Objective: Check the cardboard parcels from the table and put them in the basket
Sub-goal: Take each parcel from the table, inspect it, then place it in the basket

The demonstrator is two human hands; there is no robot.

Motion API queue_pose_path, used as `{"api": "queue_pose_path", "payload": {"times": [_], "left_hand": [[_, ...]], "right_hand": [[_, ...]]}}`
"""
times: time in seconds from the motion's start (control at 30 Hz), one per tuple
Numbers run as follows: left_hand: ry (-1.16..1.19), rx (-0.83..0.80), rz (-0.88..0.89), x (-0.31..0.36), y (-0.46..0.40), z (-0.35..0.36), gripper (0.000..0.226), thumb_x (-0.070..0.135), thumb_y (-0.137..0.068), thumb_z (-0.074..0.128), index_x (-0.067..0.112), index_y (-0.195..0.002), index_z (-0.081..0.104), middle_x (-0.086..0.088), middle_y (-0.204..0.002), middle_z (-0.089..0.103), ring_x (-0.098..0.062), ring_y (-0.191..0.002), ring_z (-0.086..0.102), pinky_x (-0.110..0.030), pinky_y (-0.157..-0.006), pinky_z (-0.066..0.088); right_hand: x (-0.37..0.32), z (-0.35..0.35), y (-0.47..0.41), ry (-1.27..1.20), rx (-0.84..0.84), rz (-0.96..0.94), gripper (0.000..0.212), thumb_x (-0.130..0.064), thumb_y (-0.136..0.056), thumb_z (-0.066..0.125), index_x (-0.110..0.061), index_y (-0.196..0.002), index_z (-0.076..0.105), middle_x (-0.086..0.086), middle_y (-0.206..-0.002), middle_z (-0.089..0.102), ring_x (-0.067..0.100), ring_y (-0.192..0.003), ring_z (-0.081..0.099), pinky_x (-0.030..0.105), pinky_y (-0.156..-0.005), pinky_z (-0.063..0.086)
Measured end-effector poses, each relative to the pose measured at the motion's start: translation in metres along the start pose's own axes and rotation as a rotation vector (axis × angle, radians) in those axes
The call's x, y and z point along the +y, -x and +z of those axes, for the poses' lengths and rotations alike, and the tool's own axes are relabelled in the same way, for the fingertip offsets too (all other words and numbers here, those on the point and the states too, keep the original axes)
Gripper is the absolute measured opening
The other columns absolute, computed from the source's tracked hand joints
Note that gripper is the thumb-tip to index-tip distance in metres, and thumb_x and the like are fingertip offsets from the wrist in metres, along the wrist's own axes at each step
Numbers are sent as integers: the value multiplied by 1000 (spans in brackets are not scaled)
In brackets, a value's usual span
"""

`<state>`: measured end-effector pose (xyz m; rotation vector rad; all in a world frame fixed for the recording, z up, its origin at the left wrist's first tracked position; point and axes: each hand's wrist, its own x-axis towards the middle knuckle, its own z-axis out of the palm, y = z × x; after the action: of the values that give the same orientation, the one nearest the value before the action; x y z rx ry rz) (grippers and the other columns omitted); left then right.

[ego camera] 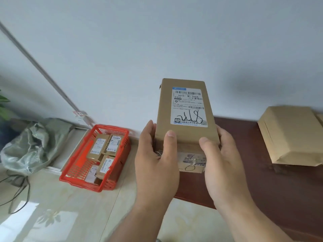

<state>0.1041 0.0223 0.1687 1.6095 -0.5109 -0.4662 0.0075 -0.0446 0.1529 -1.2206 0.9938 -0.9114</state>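
I hold a brown cardboard parcel (185, 137) up in front of me, its white shipping label with a barcode and black scribble facing the camera. My left hand (155, 159) grips its lower left side, thumb across the front. My right hand (222, 161) grips the lower right side, thumb on the front too. Just under the held parcel, a second small labelled parcel (191, 162) shows between my hands; whether it rests on the table or is held, I cannot tell. The red plastic basket (76, 177) stands on the floor to the left and holds several labelled parcels (104, 151).
A dark red-brown table (262, 172) lies under and right of my hands, with a larger brown paper-wrapped parcel (288, 135) at its far right. A grey-green sack (33, 145) and black cables lie on the tiled floor at left, near the white wall.
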Motion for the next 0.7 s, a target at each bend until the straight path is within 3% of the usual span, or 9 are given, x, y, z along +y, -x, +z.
{"api": "queue_pose_path", "payload": {"times": [0.13,0.23,0.4,0.6,0.7], "left_hand": [[-88,-44,-77,78,2,-7,25,27,-106,55,44,-121,64,24,-107,75,2,-100,71,-26,-88,56],[-128,-25,-104,125,0,-9,27,25,-107,55,40,-126,66,18,-105,76,-1,-97,72,-33,-89,60],[-108,16,-162,169,-9,-16,27,23,-107,56,39,-127,64,14,-101,75,7,-87,69,-7,-67,51],[-59,33,-209,182,-35,-61,31,22,-106,56,35,-133,61,14,-108,73,7,-92,68,-6,-66,50],[-33,27,-229,184,-54,-104,32,20,-106,56,34,-135,59,12,-112,72,6,-93,67,-7,-67,51]], "right_hand": [[-72,0,6,5,-78,120,34,-17,-103,56,-48,-117,59,-35,-102,71,-12,-93,68,8,-67,52],[-120,3,4,28,-123,169,31,-17,-104,55,-47,-111,58,-37,-98,69,-15,-89,66,6,-62,50],[-172,17,-4,80,-130,190,20,-27,-104,56,-46,-112,58,-22,-108,69,-9,-94,66,15,-68,49],[-194,67,1,119,-116,203,17,-30,-102,59,-40,-116,60,-16,-114,69,5,-106,67,31,-83,55],[-199,110,8,146,-115,216,10,-37,-103,59,-39,-113,59,-12,-110,71,2,-92,69,32,-82,60]]}}
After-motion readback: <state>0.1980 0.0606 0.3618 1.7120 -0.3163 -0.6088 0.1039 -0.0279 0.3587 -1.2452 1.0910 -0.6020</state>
